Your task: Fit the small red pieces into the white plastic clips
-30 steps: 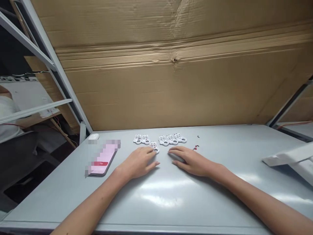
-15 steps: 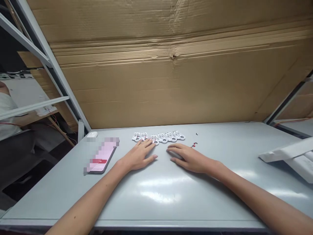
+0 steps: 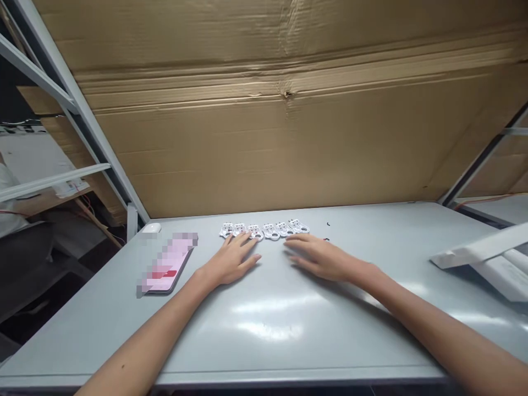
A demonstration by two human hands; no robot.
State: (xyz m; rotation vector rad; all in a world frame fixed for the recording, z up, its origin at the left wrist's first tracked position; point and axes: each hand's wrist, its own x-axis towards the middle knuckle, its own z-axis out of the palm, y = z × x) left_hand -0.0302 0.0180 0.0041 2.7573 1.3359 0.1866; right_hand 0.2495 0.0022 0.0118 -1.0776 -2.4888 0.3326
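Several small white plastic parts point(image 3: 271, 231), each with a ring-shaped end, lie in a row toward the back of the grey table point(image 3: 264, 352). My left hand point(image 3: 233, 260) rests with spread fingers, its fingertips at the near edge of the row's left parts, and it holds nothing. Over the table to the right, my right hand point(image 3: 319, 257) has its fingers apart, with the fingertips just in front of the right end of the row. Tiny dark bits point(image 3: 328, 224) lie beyond that hand, some partly hidden by it.
A phone point(image 3: 171, 264) with a pink screen lies at the left, with a white case point(image 3: 153, 227) behind it. White foam-like pieces point(image 3: 487, 247) sit at the right. A cardboard wall point(image 3: 264, 154) closes off the back; metal frame bars point(image 3: 88, 121) stand left.
My right hand has risen slightly and moved toward the row, covering more of the small dark and red bits. My left hand stays nearly in place. The view has shifted a little.
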